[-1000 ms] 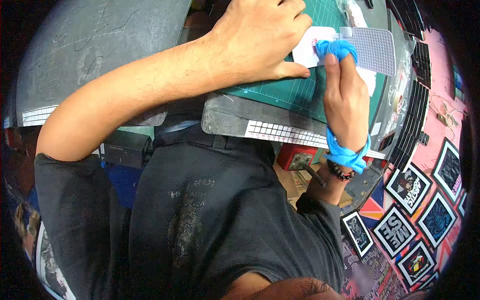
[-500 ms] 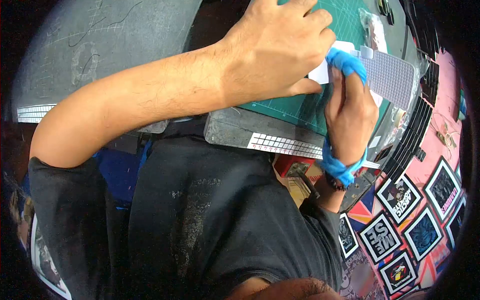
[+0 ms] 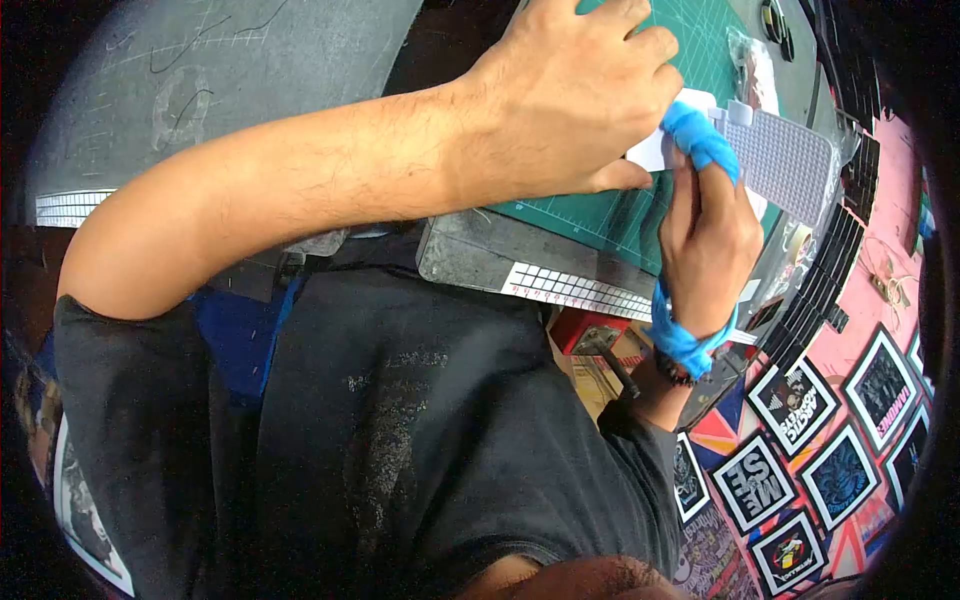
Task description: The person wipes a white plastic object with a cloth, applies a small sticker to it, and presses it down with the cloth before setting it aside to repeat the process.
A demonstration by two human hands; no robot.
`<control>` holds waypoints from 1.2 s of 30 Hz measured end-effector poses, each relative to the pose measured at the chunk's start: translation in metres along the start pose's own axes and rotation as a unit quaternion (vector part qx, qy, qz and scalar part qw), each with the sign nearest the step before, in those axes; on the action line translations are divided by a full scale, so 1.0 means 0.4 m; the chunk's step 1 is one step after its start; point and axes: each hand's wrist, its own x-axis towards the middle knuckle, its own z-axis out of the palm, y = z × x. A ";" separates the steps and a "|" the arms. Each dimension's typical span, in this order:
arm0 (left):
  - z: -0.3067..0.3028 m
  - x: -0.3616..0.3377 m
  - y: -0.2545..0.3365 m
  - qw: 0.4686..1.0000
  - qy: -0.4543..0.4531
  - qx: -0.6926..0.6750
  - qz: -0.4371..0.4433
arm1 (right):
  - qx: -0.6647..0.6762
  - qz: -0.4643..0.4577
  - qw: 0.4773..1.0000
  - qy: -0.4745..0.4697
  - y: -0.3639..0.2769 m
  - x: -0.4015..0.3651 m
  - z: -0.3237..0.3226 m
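My left hand (image 3: 590,100) reaches across the green cutting mat (image 3: 570,222) with bent fingers, its thumb beside a smooth white piece (image 3: 650,152). Whatever lies under its fingers is hidden. Close by on the right, my right hand (image 3: 710,235) has its fingers pressed together at a twisted blue cloth (image 3: 703,138) that loops over the fingertips. More blue cloth circles that wrist, above a dark beaded bracelet. A grey plate with a bumpy surface (image 3: 790,160) juts out to the right of the white piece, partly beneath the hands.
Black-handled scissors (image 3: 778,28) and a clear plastic bag (image 3: 752,70) lie at the back right. A tape roll (image 3: 798,243) sits near the right edge. A printed ruler strip (image 3: 580,292) runs along the table's front edge. Framed pictures (image 3: 755,480) stand at lower right.
The whole view has shifted slightly, so the hands and mat appear a little farther right. Both hands keep nearly the same pose beside the white piece and grey plate.
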 end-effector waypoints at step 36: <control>-0.005 0.003 -0.003 0.998 -0.012 -0.065 -0.010 | 0.157 0.096 0.982 -0.045 0.015 -0.040 -0.033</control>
